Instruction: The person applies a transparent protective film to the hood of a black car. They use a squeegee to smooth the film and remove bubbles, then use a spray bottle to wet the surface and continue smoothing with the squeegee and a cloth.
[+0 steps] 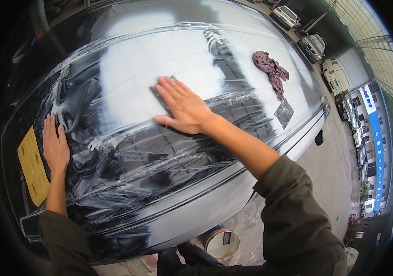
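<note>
A dark flat sanding sheet (162, 96) lies under the fingers of my right hand (184, 107), which presses flat on the white-coated middle of a car panel (130, 76). My left hand (56, 148) rests on the panel's dark, wet left part, fingers stretched and holding nothing. Beside it lies a yellow sheet of abrasive paper (34, 165) with printed marks. Whitish slurry streaks the dark areas around both hands. Towards the right of the panel are a crumpled mauve cloth (271, 70) and a grey square sheet (283, 114), close to each other.
A round bucket (222, 244) stands on the concrete floor (324, 186) by my feet, below the panel's near edge. Several parked cars (336, 76) line the far right, near a building with a blue banner (377, 151). A metal post (39, 15) rises at the upper left.
</note>
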Demonstrator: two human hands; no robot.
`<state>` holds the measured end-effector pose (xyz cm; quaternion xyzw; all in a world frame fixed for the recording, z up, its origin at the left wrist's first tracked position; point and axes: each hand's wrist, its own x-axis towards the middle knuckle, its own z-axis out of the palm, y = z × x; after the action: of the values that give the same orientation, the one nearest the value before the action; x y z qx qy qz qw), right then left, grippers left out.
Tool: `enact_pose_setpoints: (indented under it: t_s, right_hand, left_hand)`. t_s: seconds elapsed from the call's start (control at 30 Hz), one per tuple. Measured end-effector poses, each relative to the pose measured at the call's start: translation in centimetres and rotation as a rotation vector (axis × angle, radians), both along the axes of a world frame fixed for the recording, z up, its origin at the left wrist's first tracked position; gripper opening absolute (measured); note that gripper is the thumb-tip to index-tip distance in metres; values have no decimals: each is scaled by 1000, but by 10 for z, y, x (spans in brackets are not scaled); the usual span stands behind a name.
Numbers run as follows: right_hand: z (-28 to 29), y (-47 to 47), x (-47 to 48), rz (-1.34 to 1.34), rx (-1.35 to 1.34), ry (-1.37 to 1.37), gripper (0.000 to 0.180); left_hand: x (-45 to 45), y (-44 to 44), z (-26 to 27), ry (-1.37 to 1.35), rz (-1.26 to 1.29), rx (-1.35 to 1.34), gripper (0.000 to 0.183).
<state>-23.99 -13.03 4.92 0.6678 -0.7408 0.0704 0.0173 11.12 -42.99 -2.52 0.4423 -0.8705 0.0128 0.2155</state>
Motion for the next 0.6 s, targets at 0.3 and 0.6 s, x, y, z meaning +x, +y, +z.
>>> enact_pose_setpoints:
  t_s: [0.3, 0.6]
  right_hand:
    - [2, 85, -77, -381, -107, 138, 75]
    - [21, 89, -102, -403, 15, 23, 101]
  left_hand:
    - [-17, 10, 0, 53, -40, -11, 53]
    - [-16, 5, -2, 35, -23, -17, 53]
